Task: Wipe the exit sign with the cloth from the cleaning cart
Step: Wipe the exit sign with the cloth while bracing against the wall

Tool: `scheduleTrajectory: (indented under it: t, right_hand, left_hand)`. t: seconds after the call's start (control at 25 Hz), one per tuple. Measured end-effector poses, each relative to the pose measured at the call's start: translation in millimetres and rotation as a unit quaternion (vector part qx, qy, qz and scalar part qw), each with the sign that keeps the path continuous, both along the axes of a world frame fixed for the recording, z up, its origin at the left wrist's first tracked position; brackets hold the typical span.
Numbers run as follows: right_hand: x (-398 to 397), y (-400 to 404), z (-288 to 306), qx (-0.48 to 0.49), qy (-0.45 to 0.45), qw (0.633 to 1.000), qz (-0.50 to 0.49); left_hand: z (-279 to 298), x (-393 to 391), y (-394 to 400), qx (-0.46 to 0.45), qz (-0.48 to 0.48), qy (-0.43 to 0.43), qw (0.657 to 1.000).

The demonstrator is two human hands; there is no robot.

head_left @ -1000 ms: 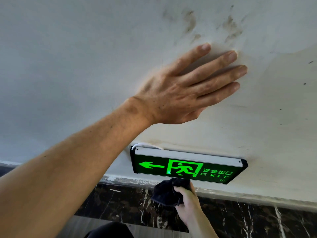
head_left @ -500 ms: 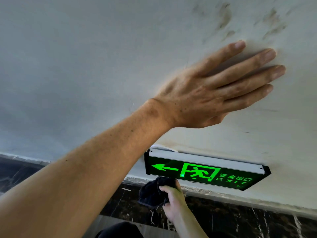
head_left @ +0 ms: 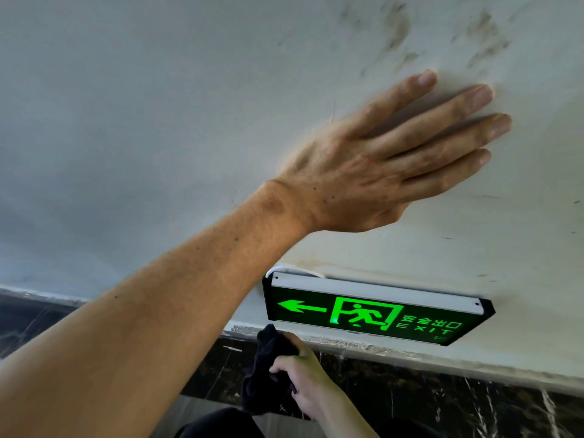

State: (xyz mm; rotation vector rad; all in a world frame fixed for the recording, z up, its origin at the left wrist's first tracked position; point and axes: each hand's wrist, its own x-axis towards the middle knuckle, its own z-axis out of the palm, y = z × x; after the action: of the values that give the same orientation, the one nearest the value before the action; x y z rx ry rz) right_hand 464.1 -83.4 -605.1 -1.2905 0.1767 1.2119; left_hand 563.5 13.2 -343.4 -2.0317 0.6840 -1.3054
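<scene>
While the left hand (head_left: pixel 376 172) lies flat on the wall (head_left: pixel 158 105), fingers spread, the right hand (head_left: pixel 303 377) grips the dark cloth (head_left: pixel 268 374), seemingly touching the exit sign (head_left: pixel 373 311).

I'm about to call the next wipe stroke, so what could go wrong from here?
1. The dark cloth in the right hand sits just below the exit sign, at its left end; a hard push could snag the white cable there.
2. The left hand is flat on the wall by dark smudges and may add more.
</scene>
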Motion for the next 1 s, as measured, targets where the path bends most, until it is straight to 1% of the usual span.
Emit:
scheduleTrajectory:
  t: [0.04, 0.12, 0.24, 0.32, 0.4, 0.52, 0.64, 0.72, 0.88, 1.0]
  right_hand:
    - [0.5, -9.6, 0.0, 0.007, -0.012, 1.0, 0.002]
    - [2.4, -32.5, 0.9, 0.035, -0.016, 0.998, -0.048]
    - [6.7, -76.6, 7.2, 0.047, -0.016, 0.977, -0.206]
    - [13.8, -110.1, 16.2, 0.044, -0.043, 0.946, -0.317]
    - [24.7, -140.1, 29.0, 0.05, -0.086, 0.907, -0.41]
    - [38.1, -165.1, 47.8, 0.058, -0.149, 0.852, -0.499]
    - [49.1, -170.6, 56.4, 0.053, -0.201, 0.813, -0.544]
    - [55.0, -169.5, 56.8, 0.047, -0.221, 0.801, -0.554]
    - [63.4, -159.8, 52.3, 0.012, -0.248, 0.809, -0.533]
    - [67.9, -152.3, 48.4, 0.002, -0.265, 0.808, -0.527]
  left_hand:
    - [0.6, -0.7, -0.4, 0.001, 0.001, -0.001, 1.0]
    - [1.8, -1.8, -1.7, 0.001, 0.001, 0.0, 1.0]
    - [2.2, -3.7, -1.6, 0.001, 0.003, 0.002, 1.0]
    - [1.7, -4.9, -0.8, 0.008, 0.011, -0.001, 1.0]
    - [1.5, -5.2, -0.7, 0.014, 0.015, -0.005, 1.0]
    - [1.1, -4.6, 0.8, 0.011, 0.013, -0.003, 1.0]
    - [0.1, -4.7, 2.0, 0.008, 0.015, -0.006, 1.0]
    - [-0.2, -5.0, 2.1, 0.009, 0.017, -0.002, 1.0]
    - [-0.9, -3.3, 3.2, 0.006, 0.019, -0.005, 1.0]
    - [-1.3, -1.9, 3.0, 0.007, 0.017, -0.005, 1.0]
